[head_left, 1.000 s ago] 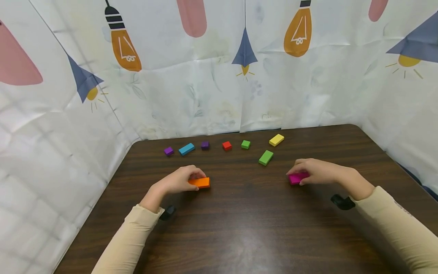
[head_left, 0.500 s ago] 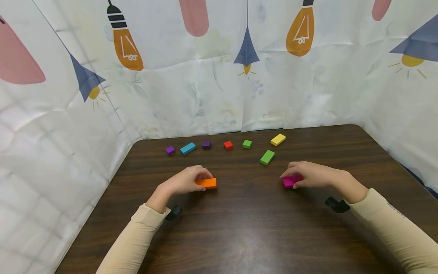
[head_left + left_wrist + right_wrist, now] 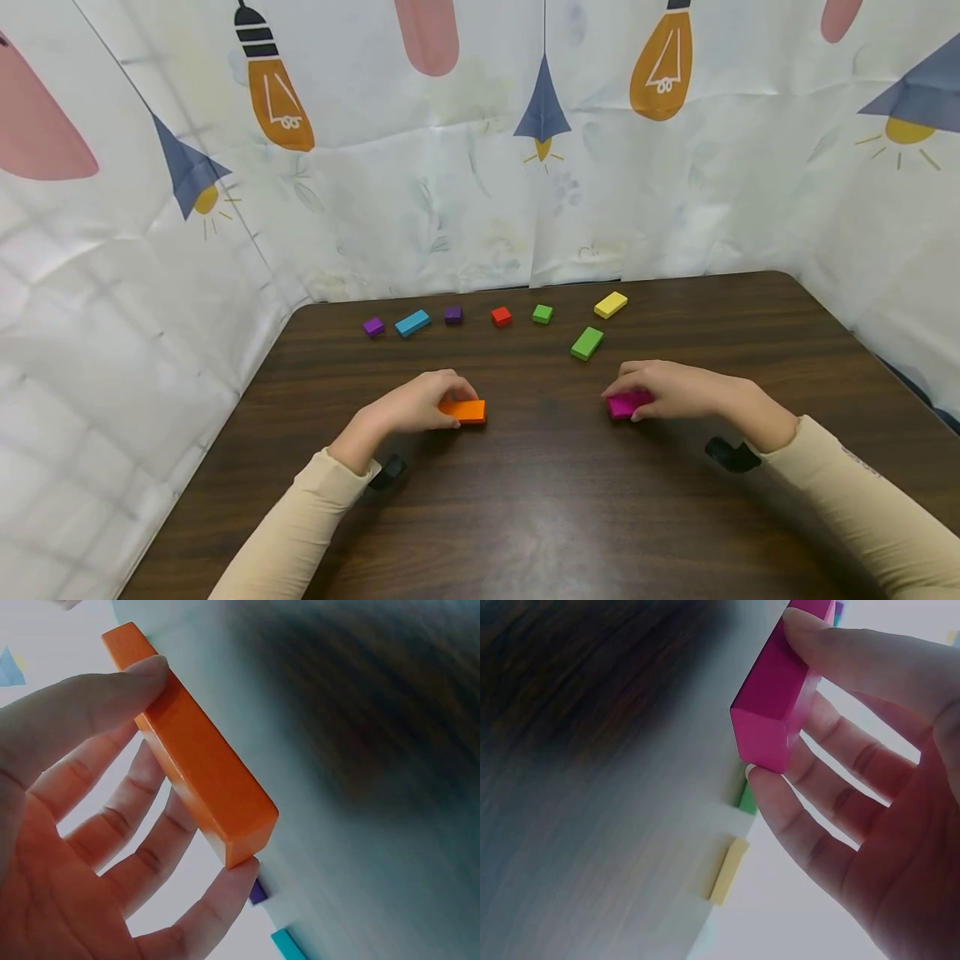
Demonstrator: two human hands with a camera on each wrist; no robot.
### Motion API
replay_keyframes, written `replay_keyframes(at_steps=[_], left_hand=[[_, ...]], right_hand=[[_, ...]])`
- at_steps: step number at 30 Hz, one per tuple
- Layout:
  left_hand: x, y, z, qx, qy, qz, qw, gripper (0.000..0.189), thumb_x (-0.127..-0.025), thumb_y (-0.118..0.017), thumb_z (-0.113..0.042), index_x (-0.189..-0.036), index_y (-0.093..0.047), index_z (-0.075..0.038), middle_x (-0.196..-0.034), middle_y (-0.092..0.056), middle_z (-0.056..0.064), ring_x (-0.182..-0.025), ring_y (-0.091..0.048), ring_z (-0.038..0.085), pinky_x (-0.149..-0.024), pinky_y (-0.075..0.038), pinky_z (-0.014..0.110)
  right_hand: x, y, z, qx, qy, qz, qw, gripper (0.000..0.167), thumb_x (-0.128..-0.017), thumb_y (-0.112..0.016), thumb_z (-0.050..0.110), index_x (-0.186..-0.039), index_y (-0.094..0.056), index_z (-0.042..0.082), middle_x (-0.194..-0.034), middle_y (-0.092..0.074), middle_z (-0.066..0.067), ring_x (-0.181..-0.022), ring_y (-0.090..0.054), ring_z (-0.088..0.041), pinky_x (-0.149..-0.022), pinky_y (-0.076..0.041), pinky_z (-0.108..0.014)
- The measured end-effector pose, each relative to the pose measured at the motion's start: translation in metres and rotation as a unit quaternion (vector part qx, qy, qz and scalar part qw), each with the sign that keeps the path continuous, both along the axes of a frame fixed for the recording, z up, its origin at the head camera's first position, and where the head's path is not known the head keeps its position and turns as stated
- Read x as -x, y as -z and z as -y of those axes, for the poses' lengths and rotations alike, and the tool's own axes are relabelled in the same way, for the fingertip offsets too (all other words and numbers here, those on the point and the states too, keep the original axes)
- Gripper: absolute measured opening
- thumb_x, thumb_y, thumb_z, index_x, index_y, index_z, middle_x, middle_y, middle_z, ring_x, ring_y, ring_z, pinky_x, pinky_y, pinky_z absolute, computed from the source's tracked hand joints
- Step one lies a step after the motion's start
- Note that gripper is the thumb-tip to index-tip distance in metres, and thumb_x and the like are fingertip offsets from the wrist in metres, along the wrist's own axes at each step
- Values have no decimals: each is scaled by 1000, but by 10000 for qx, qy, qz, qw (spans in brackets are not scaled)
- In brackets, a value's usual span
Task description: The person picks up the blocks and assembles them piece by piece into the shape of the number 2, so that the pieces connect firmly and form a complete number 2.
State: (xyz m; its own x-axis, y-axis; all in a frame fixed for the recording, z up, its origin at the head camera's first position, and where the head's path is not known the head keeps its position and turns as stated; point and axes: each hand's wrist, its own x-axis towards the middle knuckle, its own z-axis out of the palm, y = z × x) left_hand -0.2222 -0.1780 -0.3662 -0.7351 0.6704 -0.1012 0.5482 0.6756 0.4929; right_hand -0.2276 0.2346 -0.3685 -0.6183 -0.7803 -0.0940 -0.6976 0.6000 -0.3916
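Observation:
My left hand (image 3: 420,402) pinches an orange rectangular block (image 3: 468,412) between thumb and fingers, low over the table in the head view. In the left wrist view the thumb lies on one long face of the orange block (image 3: 202,761), and the fingers support it from the opposite side. To the right, my right hand (image 3: 678,390) grips a magenta block (image 3: 622,406) the same way. The right wrist view has the thumb on the magenta block (image 3: 772,694), with a fingertip at its near end. A gap separates the two blocks.
Along the back of the dark wooden table (image 3: 525,517) lie a purple block (image 3: 373,327), a blue block (image 3: 412,323), a dark purple block (image 3: 453,315), a red block (image 3: 502,317), a small green block (image 3: 542,314) and a yellow block (image 3: 611,305). A longer green block (image 3: 587,343) lies nearer.
My left hand has moved right with the orange block, and my right hand has moved left with the magenta block. The gap between them has narrowed. Both hands also sit slightly nearer me.

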Motion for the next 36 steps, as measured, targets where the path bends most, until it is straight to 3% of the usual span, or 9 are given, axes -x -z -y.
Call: replay_keyframes(at_steps=[11,36], left_hand=[[-11,-5,-11,51,71,29,10000,34,-87,-81,-3,-120,-71,-8,-112,-62,0,-102,-60,22,-93,-51,42],[-29,1,-37,173,512,0,9985,32,-87,-80,-1,-117,-71,-10,-113,-63,-1,-104,-61,19,-94,-51,36]], right_hand=[[-10,-6,12,-62,-162,-104,9998,41,-90,-80,10,-130,-71,15,-111,-57,8,-98,-55,-14,-85,-52,-36],[-23,-3,32,-157,-547,-98,9983,41,-91,-79,11,-130,-70,15,-110,-54,7,-97,-52,-12,-83,-51,-32]])
